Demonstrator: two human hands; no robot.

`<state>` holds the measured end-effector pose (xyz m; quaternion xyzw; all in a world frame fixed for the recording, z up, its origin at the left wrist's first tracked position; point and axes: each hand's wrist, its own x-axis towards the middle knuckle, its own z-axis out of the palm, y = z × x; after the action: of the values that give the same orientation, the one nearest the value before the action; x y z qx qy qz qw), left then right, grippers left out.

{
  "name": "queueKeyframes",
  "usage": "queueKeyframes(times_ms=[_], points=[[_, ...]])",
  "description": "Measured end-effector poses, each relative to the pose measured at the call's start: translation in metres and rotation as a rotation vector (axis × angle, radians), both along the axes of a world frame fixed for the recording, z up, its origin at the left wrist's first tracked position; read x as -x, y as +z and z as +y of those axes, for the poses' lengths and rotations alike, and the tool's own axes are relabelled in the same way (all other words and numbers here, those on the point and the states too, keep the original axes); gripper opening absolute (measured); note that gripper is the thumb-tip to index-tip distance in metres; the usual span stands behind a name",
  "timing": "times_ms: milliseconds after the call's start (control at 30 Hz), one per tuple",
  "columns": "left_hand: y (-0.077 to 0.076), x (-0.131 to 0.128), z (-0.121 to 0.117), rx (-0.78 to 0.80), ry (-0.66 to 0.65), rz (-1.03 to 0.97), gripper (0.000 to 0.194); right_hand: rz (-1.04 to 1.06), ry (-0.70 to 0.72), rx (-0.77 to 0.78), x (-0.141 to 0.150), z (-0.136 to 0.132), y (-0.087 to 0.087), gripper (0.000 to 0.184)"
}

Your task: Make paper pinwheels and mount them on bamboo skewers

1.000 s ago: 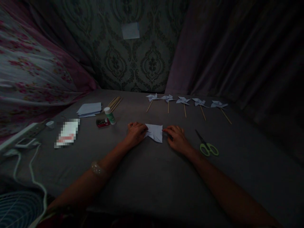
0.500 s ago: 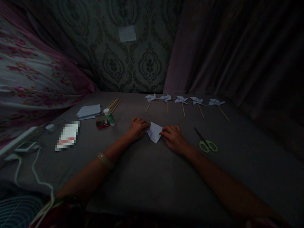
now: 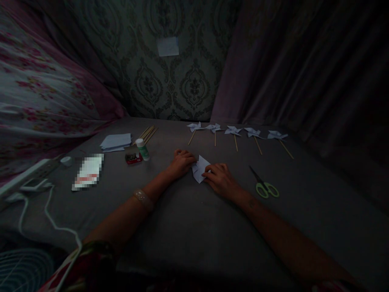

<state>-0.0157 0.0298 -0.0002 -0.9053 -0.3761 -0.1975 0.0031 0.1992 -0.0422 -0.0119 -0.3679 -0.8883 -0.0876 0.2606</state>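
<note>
Head view: a partly folded piece of white paper lies near the middle of the table, one corner pointing at the far edge. The person's left hand is closed on its left side, and the right hand pinches its right side between thumb and fingers. Right of that hand, green-handled scissors point their blades toward the far edge. On the other side, a white-capped bottle stands by a small red box. Beyond these, wooden sticks lie beside a paper stack toward the far left corner. Five white pinwheels line the far edge. Along the left edge are a pixelated packet, a small white cap and a power strip.
</note>
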Motion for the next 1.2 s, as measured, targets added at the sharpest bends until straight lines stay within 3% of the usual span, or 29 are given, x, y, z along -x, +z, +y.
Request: queueKeyframes(times_ms=[167,400,867,1200], points=[[0.006,0.005,-0.016,0.009,0.015,-0.041,0.030,-0.023,-0.004,0.049,-0.001,0.000,0.001,0.017],[0.010,0.005,-0.041,0.065,-0.088,0.028,0.037,-0.016,0.004,0.121,-0.002,0.003,0.000,0.019],[0.002,0.004,-0.040,0.056,-0.131,0.066,0.034,-0.018,0.030,0.133,0.001,0.003,0.004,0.015],[0.006,0.003,-0.043,0.044,-0.138,0.053,0.032,0.131,0.010,0.286,0.008,0.001,0.004,0.011]])
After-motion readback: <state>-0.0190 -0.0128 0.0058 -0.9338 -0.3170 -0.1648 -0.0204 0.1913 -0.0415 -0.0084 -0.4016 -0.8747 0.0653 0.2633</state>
